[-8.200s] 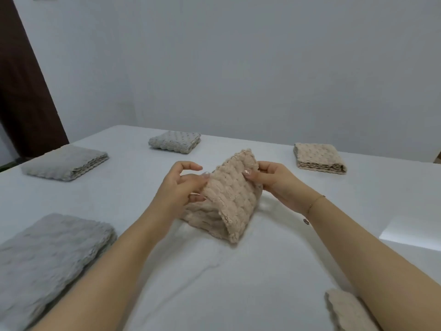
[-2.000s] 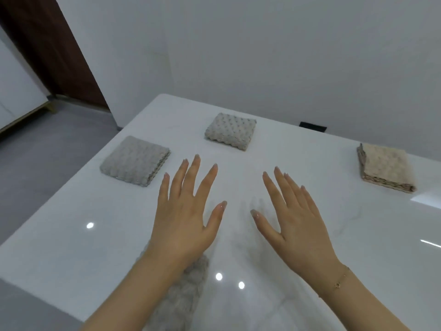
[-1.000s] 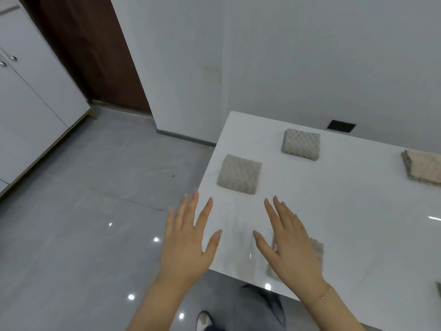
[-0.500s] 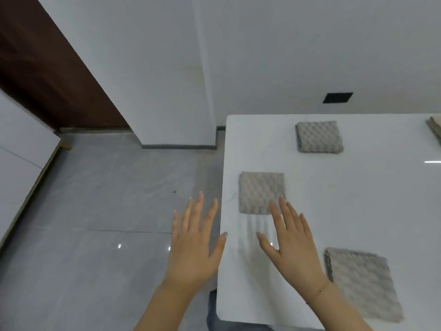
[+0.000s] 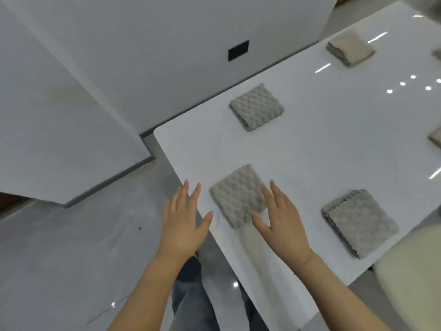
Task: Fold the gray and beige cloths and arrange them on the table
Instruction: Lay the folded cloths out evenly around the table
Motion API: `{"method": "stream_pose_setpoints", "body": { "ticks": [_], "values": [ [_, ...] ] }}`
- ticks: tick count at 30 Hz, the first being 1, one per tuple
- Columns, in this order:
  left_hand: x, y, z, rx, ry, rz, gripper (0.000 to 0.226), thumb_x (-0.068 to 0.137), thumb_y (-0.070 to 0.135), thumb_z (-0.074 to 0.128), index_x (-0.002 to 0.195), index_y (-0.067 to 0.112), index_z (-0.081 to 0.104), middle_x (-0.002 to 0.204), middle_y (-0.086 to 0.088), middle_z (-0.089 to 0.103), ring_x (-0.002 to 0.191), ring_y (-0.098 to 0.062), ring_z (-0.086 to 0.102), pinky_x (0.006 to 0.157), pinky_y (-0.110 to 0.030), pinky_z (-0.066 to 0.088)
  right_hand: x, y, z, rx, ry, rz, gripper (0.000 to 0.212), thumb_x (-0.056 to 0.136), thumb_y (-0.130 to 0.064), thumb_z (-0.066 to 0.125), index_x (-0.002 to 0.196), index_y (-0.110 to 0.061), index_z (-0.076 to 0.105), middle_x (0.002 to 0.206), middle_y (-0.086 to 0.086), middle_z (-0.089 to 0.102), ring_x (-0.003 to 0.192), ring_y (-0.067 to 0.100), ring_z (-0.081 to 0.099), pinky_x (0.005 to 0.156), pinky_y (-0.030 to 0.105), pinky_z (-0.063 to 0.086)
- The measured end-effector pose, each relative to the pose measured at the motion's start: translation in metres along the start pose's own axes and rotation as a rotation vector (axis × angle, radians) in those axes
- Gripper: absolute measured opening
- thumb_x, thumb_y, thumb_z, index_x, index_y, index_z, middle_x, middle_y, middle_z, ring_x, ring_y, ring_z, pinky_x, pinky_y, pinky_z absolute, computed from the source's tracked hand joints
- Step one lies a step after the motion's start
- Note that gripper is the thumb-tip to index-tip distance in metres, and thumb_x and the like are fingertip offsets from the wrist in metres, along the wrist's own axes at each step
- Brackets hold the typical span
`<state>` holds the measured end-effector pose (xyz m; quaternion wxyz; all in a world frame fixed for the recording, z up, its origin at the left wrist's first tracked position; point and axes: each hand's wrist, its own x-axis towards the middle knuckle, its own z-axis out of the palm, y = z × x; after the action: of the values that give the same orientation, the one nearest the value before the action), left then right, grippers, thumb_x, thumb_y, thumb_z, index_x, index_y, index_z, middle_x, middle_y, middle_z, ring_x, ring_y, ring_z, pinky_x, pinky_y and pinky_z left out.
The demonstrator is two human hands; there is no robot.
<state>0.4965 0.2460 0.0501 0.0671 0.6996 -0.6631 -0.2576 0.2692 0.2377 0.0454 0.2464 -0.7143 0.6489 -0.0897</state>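
Both hands, left hand (image 5: 182, 225) and right hand (image 5: 284, 223), flat, fingers spread, holding nothing; 8 seconds ago they gripped a beige cloth mid-fold, so folding looks finished. Folded gray waffle-textured cloth (image 5: 238, 195) lies near the white glossy table's (image 5: 322, 144) left edge, right fingertips over it; contact uncertain. 2 more gray squares and 1 folded beige cloth (image 5: 349, 50) lie farther along that table.

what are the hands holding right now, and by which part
Nothing is held. The left hand and right hand are both open with straight fingers, either side of a folded gray cloth.
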Motion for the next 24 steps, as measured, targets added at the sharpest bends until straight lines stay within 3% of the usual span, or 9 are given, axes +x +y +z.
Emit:
{"method": "stream_pose_setpoints", "body": {
  "ticks": [4,7,9,13,17,19,24],
  "values": [
    [0.051,-0.026,-0.013,-0.077,-0.218,0.078,0.067,0.094,0.048,0.046,0.150,0.027,0.016,0.158,0.005,0.010,0.144,-0.015,0.012,0.116,-0.035,0.013,-0.003,-0.024,0.017,0.350,0.067,0.348,0.058,0.094,-0.036,0.052,0.146,-0.022,0.030,0.152,-0.005,0.028,0.138,0.011,0.027,0.109,0.020,0.019],
    [0.077,-0.029,-0.018,-0.196,-0.334,0.104,0.055,0.095,0.036,0.052,0.144,0.020,0.034,0.149,0.001,0.035,0.135,-0.014,0.033,0.110,-0.030,0.028,-0.013,-0.040,0.026,0.707,0.163,0.654,0.047,0.092,-0.033,0.057,0.136,-0.024,0.042,0.136,-0.010,0.043,0.123,0.010,0.043,0.095,0.021,0.033],
    [0.093,-0.023,-0.016,-0.243,-0.379,0.091,0.046,0.094,0.031,0.054,0.137,0.017,0.044,0.140,-0.001,0.046,0.124,-0.014,0.045,0.101,-0.025,0.035,-0.019,-0.043,0.034,0.812,0.207,0.762,0.044,0.092,-0.030,0.058,0.134,-0.022,0.046,0.132,-0.008,0.048,0.114,0.012,0.051,0.086,0.021,0.038],
    [0.123,-0.004,0.002,-0.279,-0.426,0.036,0.041,0.091,0.028,0.059,0.129,0.016,0.051,0.131,0.001,0.053,0.114,-0.013,0.052,0.092,-0.025,0.041,-0.023,-0.036,0.048,0.971,0.289,0.905,0.037,0.091,-0.026,0.059,0.126,-0.023,0.052,0.120,-0.006,0.055,0.100,0.003,0.055,0.077,0.017,0.041],
    [0.140,0.008,0.016,-0.277,-0.438,0.025,0.040,0.088,0.026,0.063,0.125,0.015,0.052,0.122,0.002,0.055,0.104,-0.009,0.051,0.086,-0.025,0.042,-0.008,-0.021,0.062,1.154,0.245,0.998,0.040,0.089,-0.031,0.062,0.125,-0.019,0.050,0.117,-0.002,0.056,0.106,0.013,0.055,0.096,0.034,0.046],
    [0.141,0.008,0.019,-0.271,-0.445,0.024,0.039,0.087,0.027,0.065,0.122,0.015,0.053,0.116,0.005,0.054,0.101,-0.008,0.050,0.084,-0.023,0.040,0.001,-0.017,0.066,1.208,0.217,1.019,0.039,0.088,-0.030,0.064,0.121,-0.015,0.053,0.115,0.000,0.059,0.107,0.016,0.057,0.097,0.035,0.047],
    [0.152,0.021,0.025,-0.191,-0.484,0.064,0.030,0.087,0.029,0.065,0.110,0.011,0.060,0.108,0.004,0.054,0.096,-0.007,0.050,0.074,-0.014,0.037,0.019,-0.015,0.067,1.288,0.255,1.027,0.020,0.088,-0.019,0.065,0.104,-0.008,0.065,0.099,0.003,0.068,0.088,0.012,0.063,0.068,0.017,0.047]
  ]
}}
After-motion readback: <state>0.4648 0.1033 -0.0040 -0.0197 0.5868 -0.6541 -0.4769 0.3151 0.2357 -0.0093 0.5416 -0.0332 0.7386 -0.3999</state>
